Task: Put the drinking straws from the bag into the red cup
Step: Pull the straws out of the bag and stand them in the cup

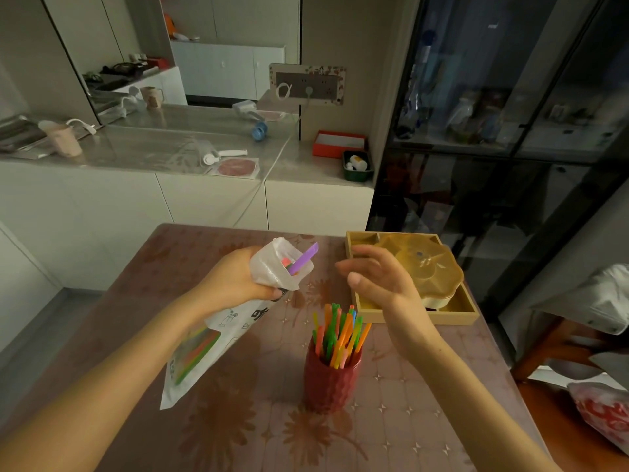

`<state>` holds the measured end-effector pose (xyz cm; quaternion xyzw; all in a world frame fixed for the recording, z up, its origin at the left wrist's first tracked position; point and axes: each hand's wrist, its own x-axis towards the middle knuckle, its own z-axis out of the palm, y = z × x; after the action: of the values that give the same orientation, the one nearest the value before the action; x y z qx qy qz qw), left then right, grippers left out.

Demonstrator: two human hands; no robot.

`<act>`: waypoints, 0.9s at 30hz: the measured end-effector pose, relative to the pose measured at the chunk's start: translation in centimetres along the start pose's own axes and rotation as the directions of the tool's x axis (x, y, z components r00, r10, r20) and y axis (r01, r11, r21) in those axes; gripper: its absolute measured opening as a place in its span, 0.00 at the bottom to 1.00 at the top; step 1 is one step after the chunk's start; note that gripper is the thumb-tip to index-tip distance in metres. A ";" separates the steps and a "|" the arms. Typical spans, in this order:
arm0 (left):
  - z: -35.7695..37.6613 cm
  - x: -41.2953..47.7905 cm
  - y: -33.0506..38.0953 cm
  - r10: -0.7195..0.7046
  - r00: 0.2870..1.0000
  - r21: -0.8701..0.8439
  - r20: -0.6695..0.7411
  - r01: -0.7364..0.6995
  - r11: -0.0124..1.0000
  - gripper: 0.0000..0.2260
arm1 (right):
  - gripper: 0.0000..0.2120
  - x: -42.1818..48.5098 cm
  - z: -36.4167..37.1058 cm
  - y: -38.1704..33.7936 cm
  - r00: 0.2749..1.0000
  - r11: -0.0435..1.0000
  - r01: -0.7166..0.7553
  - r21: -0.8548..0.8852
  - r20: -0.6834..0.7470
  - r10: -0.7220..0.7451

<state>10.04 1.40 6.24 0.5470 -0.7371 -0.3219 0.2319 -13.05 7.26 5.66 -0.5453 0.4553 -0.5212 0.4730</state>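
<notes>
This is a home, in a dining corner that opens onto a kitchen. The near surface (238, 420) wears a floral cover under clear plastic and carries a yellow snack tray (452, 310), while a white cabinet counter (211, 192) runs across the far side with a pink mug (66, 139), a lint roller (221, 154), a red box (338, 143) and a wall socket panel (308, 84) above it. On the right stands a dark glass-door cabinet (503, 107) with bottles behind the panes, and through the far doorway more white cupboards (231, 68) show.
</notes>
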 end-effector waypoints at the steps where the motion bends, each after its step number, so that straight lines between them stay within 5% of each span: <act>1: 0.0 0.0 0.1 0.004 1.000 0.006 -0.001 -0.004 1.000 0.16 | 0.16 0.0 0.0 -0.3 0.999 0.999 0.033 -0.008 -0.013 -0.033; 6: 0.0 -0.4 0.6 0.037 0.999 0.045 -0.013 -0.037 0.998 0.17 | 0.18 0.1 0.8 -0.3 0.995 0.980 0.089 -0.178 -0.031 -0.096; 10: -0.5 -0.3 1.7 0.131 0.990 0.309 -0.059 -0.107 0.945 0.17 | 0.17 0.8 1.0 -0.2 0.986 0.999 0.047 0.024 -0.159 -0.042; 16: -2.1 0.7 6.5 0.467 0.881 0.792 0.079 -0.340 0.507 0.23 | 0.21 2.9 3.8 -2.2 0.953 0.949 -0.116 0.292 -0.236 0.189; 19: -2.2 1.2 10.2 0.432 0.877 0.915 0.212 -0.333 0.228 0.23 | 0.19 4.0 5.2 -2.5 0.896 0.791 -0.232 0.567 -0.192 0.400; 22: -2.0 2.1 13.3 0.392 0.866 0.945 0.311 -0.326 -0.030 0.17 | 0.20 4.7 5.9 -2.7 0.877 0.466 -0.244 0.851 -0.011 0.480; 24: -1.8 2.4 14.5 0.361 0.863 0.935 0.354 -0.337 -0.113 0.13 | 0.20 5.3 5.9 -2.5 0.883 0.309 -0.235 0.921 0.070 0.464; 27: -2.0 2.6 14.9 0.336 0.868 0.931 0.366 -0.342 -0.131 0.13 | 0.19 5.8 5.9 -2.2 0.876 0.272 -0.204 0.940 0.051 0.480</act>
<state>0.82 1.36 18.41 0.3344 -0.8544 0.3673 -0.1526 -6.89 2.06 8.60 -0.0008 0.2418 -0.6311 0.7370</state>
